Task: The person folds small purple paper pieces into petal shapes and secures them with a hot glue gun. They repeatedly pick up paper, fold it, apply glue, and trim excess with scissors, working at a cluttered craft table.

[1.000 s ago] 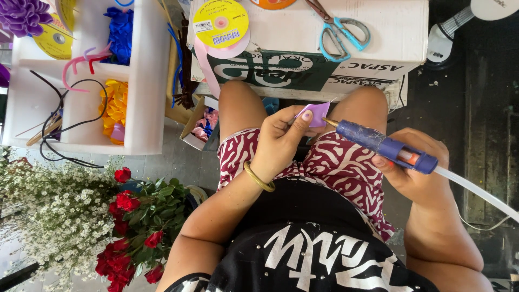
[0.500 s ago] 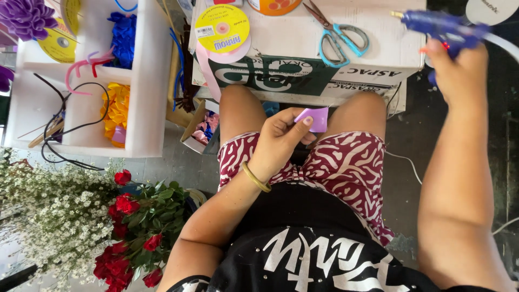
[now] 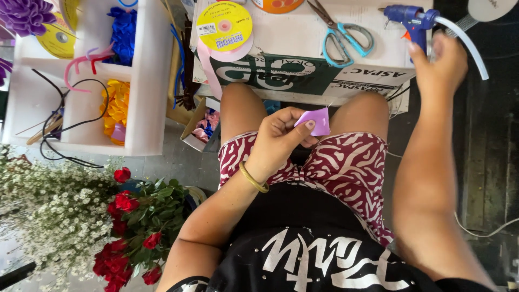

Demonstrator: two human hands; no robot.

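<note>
My left hand (image 3: 275, 146) is over my lap and pinches a small folded piece of purple ribbon (image 3: 319, 121) between thumb and fingers. A gold bangle sits on that wrist. My right hand (image 3: 440, 67) reaches out to the far right corner of a cardboard box (image 3: 292, 59). Its fingers are on the lower end of the handle of a blue glue gun (image 3: 408, 16), which rests on the box top. The hand is slightly blurred. A white cord (image 3: 467, 46) curves away from the gun.
On the box lie blue-handled scissors (image 3: 346, 38) and a yellow spool of pink ribbon (image 3: 224, 27). A white shelf unit (image 3: 143, 81) at the left holds blue, yellow and purple ribbon flowers. Red roses (image 3: 127, 205) and white baby's breath (image 3: 48, 211) stand at the lower left.
My right hand has carried the glue gun from my lap up to the box's far right corner and lowered it onto the box. My left hand kept the purple piece over my lap.
</note>
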